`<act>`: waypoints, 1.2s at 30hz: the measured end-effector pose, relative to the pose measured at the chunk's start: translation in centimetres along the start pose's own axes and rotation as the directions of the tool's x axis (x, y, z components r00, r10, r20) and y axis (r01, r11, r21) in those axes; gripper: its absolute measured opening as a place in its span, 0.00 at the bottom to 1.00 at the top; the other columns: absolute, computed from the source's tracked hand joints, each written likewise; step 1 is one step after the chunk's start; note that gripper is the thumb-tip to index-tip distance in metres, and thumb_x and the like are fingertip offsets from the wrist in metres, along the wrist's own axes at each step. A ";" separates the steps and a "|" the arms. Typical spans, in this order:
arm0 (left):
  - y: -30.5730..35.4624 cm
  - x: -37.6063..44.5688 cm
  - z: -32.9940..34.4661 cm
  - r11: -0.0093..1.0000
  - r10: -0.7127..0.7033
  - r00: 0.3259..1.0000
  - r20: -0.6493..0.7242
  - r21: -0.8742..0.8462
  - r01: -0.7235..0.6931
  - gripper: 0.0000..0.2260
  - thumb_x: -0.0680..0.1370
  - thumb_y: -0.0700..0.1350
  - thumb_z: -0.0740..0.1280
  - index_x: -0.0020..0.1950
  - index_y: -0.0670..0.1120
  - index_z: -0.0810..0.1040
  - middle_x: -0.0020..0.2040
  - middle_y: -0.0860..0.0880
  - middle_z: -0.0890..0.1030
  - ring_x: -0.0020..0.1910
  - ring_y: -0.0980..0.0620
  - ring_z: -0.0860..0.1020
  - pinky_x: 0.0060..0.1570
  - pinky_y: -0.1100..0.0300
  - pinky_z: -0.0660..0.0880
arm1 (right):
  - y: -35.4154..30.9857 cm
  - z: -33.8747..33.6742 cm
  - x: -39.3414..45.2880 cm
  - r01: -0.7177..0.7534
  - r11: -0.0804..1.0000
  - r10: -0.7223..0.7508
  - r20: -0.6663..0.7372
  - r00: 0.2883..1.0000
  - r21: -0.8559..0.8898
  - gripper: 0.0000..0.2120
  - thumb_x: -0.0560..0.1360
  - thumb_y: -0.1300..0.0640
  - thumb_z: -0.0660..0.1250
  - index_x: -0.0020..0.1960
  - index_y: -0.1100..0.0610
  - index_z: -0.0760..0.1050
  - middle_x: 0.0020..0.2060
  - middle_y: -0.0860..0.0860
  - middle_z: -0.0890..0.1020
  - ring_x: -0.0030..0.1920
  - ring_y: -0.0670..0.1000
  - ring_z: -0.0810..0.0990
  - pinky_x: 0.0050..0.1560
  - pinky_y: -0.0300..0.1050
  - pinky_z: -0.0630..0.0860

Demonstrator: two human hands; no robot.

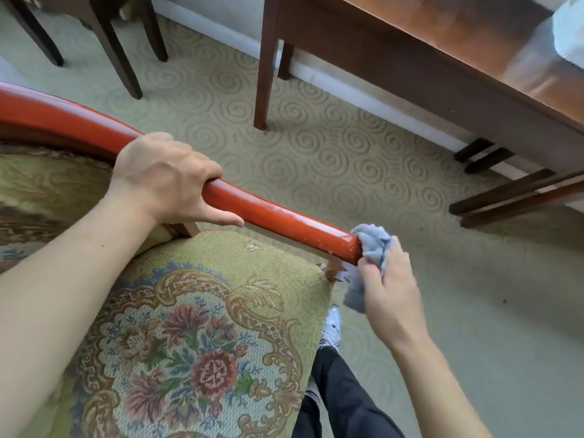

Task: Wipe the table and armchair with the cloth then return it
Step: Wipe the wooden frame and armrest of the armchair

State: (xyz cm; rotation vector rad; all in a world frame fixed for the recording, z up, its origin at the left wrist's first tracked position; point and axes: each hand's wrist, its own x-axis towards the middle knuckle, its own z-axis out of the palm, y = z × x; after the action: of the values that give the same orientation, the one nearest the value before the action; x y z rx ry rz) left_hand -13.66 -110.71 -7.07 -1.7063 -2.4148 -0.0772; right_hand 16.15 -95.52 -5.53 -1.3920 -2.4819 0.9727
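Wiping is under way on the armchair (196,336), seen from the head camera: the right hand (384,289) has its fingers bunched around the grey cloth (373,245), pressing it on the front end of the red wooden armrest (278,216). The left hand (167,178) is curled over that rail further back, apparently steadying the chair. Whether the table (442,49) has been wiped cannot be told; judging by this, more of the chair and returning the cloth remain. Open carpet (316,147) lies beyond the rail's end, well apart from the table legs, leaving free room for strokes
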 end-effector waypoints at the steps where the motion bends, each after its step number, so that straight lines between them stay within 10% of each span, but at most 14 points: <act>1: 0.0 -0.1 0.1 1.000 0.001 1.000 -0.002 0.010 -0.001 0.35 0.64 0.80 0.58 0.33 0.47 0.79 0.31 0.46 0.82 0.32 0.43 0.80 0.37 0.55 0.65 | 0.3 1.6 -0.6 0.057 0.998 -0.057 0.008 0.998 -0.033 0.31 0.77 0.41 0.53 0.77 0.52 0.62 0.76 0.50 0.65 0.79 0.53 0.56 0.78 0.55 0.51; 5: 0.0 -0.1 0.4 1.000 -0.007 1.000 0.017 0.023 0.006 0.35 0.65 0.80 0.57 0.32 0.47 0.78 0.31 0.46 0.81 0.32 0.43 0.80 0.38 0.54 0.63 | -1.3 5.7 -0.5 0.043 0.987 -0.063 -0.127 0.990 -0.154 0.45 0.75 0.28 0.33 0.81 0.57 0.44 0.81 0.55 0.48 0.80 0.56 0.37 0.76 0.61 0.34; 18: 0.1 -0.1 0.4 0.999 -0.027 1.000 -0.003 -0.019 0.027 0.35 0.65 0.79 0.53 0.37 0.48 0.81 0.36 0.46 0.84 0.37 0.43 0.82 0.42 0.53 0.65 | -7.9 9.4 1.4 0.462 0.735 -0.431 0.183 0.884 -0.497 0.31 0.83 0.42 0.46 0.81 0.56 0.53 0.80 0.56 0.57 0.79 0.57 0.57 0.78 0.55 0.49; 30: -0.3 0.1 0.7 1.000 -0.020 1.000 0.012 0.014 0.020 0.40 0.62 0.84 0.49 0.36 0.51 0.80 0.36 0.51 0.84 0.38 0.47 0.82 0.42 0.55 0.65 | -1.9 5.1 1.4 0.140 0.904 -0.216 -0.149 0.965 -0.405 0.30 0.82 0.46 0.47 0.74 0.66 0.65 0.72 0.61 0.71 0.72 0.62 0.69 0.75 0.60 0.60; 36: 0.0 0.1 0.3 0.999 -0.034 0.999 0.006 0.028 0.033 0.34 0.64 0.80 0.56 0.36 0.50 0.80 0.35 0.49 0.84 0.38 0.45 0.83 0.41 0.55 0.65 | -10.9 9.5 5.1 0.374 0.722 -0.369 0.132 0.920 -0.582 0.22 0.83 0.45 0.47 0.56 0.55 0.76 0.47 0.54 0.82 0.46 0.59 0.80 0.39 0.51 0.66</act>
State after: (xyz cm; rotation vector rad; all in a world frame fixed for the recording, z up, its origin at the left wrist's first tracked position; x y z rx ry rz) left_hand -13.74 -110.59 -7.31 -1.6570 -2.4377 -0.0426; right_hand 1.58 -99.87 -7.49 -0.9033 -3.0517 0.0922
